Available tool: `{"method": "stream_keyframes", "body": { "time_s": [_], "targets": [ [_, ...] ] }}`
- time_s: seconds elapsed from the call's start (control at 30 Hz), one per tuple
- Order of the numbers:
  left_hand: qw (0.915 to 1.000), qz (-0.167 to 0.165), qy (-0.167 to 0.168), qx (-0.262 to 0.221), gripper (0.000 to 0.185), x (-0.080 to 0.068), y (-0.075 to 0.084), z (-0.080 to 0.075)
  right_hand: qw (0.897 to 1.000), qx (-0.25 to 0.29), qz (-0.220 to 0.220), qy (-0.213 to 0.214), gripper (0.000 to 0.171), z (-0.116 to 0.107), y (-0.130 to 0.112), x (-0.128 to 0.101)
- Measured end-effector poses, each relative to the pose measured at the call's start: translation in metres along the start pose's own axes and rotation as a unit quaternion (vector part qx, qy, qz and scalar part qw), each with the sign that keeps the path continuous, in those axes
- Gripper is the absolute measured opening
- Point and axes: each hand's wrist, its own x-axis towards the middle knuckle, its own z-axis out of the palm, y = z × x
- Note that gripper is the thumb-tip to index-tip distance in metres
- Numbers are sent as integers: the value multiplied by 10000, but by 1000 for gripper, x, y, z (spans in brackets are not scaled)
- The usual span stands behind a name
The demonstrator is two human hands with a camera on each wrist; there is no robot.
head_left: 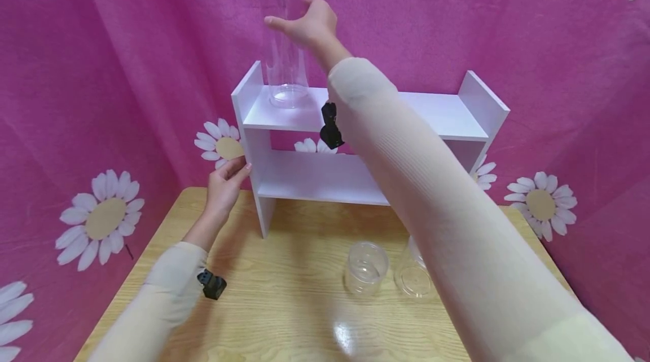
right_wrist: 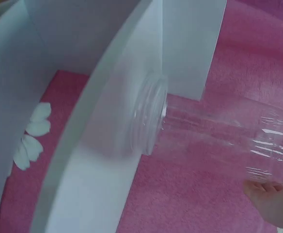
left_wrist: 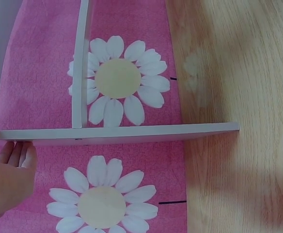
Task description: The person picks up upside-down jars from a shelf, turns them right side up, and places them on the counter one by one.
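Head view, left to right. Left hand, at centre left of the frame, rested against the left side panel of the white shelf unit, fingers fairly straight along the panel's edge, gripping nothing visible; the left wrist view showed the fingertips just beside the panel edge. Tall clear cylinder, upper centre, stood upright with its base on the top shelf near the left end. Right hand held it near the rim, thumb and fingers curled round the wall. On the wooden table, lower centre, a clear jar stood just beside a second clear container, the latter partly hidden by the right sleeve.
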Motion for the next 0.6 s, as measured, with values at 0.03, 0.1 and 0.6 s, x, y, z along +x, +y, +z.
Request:
{"method": "stream_keyframes", "body": {
  "time_s": [0.03,0.1,0.6],
  "targets": [
    [10000,-2,13,-4,40,0,-1,1,10000,43,17,66,86,2,1,0],
    [10000,10,48,-46,39,-1,-2,2,9997,145,11,176,84,3,2,-2],
    [9999,5,94,71,41,-6,0,2,9934,1105,-300,62,70,-21,9,-34]
  ]
}}
